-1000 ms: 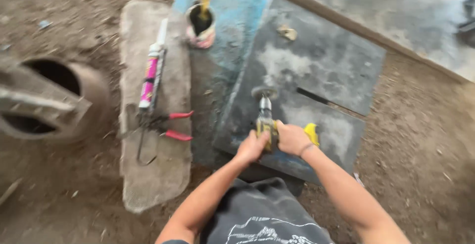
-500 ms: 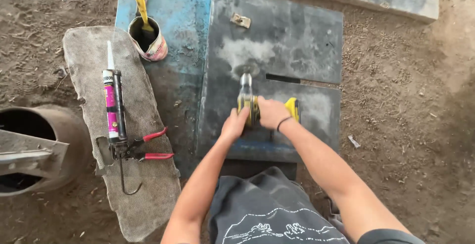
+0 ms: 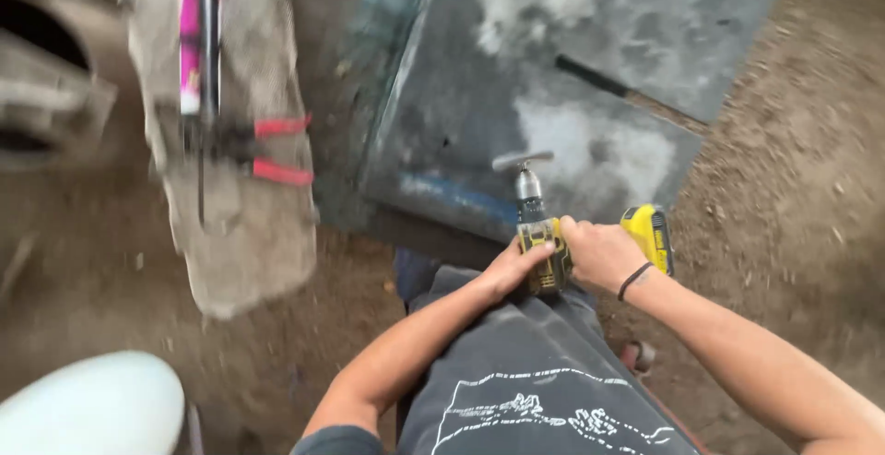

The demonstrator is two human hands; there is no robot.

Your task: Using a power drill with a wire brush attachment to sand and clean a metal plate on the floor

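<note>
Bare brown dirt ground (image 3: pixel 784 169) in daylight, with a flat grey stone slab (image 3: pixel 249 224) lying on it.

**Room around the drill**

The metal sheet (image 3: pixel 590 68) lies bare ahead of the drill (image 3: pixel 544 234), free to pass over. Left, a stone slab (image 3: pixel 244 224) carries a caulking gun (image 3: pixel 198 49) and red-handled pliers (image 3: pixel 277 151) (blurred); dirt lies between.

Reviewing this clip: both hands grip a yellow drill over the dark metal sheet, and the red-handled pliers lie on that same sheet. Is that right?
Not quite. Both hands, left hand and right hand, do grip the yellow drill over the dark metal sheet, but the red-handled pliers lie on the flat stone slab to the left, beside the caulking gun. The head view shows this.
</note>
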